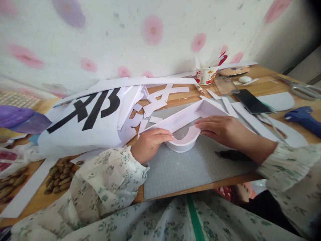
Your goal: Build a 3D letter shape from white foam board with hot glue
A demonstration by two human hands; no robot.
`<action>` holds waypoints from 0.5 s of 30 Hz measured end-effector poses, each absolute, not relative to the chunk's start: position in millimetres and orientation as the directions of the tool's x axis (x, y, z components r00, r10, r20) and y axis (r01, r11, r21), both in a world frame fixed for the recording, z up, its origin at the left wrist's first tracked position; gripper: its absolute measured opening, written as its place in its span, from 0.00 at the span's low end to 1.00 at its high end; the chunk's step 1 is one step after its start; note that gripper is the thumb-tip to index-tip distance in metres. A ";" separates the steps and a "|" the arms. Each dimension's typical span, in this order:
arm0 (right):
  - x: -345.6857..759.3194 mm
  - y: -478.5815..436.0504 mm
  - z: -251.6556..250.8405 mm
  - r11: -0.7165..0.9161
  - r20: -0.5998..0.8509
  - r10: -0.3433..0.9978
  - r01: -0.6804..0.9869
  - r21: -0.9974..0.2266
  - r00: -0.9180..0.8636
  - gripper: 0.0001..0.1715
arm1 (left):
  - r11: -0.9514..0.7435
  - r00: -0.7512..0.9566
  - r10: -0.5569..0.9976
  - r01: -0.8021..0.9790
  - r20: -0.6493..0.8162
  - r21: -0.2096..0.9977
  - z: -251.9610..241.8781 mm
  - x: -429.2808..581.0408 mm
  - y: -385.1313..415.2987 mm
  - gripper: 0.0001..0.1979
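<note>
A white foam-board shape (pixel 184 146) with upright strip walls stands on the grey cutting mat (pixel 173 177). Its near wall bends into a rounded curve, and its far walls meet in a corner. My left hand (pixel 151 142) pinches the wall at the left of the curve between thumb and fingers. On the curve's right side, my right hand (pixel 223 129) grips the wall, fingers pressed together. A black cutter-like tool (pixel 234 155) lies on the mat below my right forearm, partly shaded.
White board offcuts (pixel 156 100) lie behind the mat, beside a printed sheet (pixel 82 130). Peanuts (pixel 60 175) are at left. On the right are a phone (pixel 252 100), a blue glue gun (pixel 304 118), scissors (pixel 302 88) and a paper cup (pixel 206 75).
</note>
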State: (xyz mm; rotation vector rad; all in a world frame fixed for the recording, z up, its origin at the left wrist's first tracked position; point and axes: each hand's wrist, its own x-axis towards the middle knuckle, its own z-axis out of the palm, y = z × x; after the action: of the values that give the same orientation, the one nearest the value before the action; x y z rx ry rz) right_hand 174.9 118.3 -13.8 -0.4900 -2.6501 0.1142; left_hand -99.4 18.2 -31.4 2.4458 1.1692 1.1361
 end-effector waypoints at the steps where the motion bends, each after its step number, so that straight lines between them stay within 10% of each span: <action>1: 174.9 118.1 -13.6 0.931 0.405 0.365 0.328 -0.159 -0.838 0.12 | -0.667 0.389 0.732 0.576 0.560 0.472 -32.1 -99.4 18.5 0.13; 15: 176.3 124.0 -20.2 0.952 0.468 0.302 0.289 -0.101 -0.831 0.11 | -0.679 0.425 0.722 0.587 0.546 0.441 -28.0 -99.7 18.2 0.14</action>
State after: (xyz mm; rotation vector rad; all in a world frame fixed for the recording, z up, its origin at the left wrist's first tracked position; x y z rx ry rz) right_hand 176.3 124.0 -20.2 -0.4208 -2.6096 0.0356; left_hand -99.7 18.2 -28.0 2.4918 1.1591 1.0930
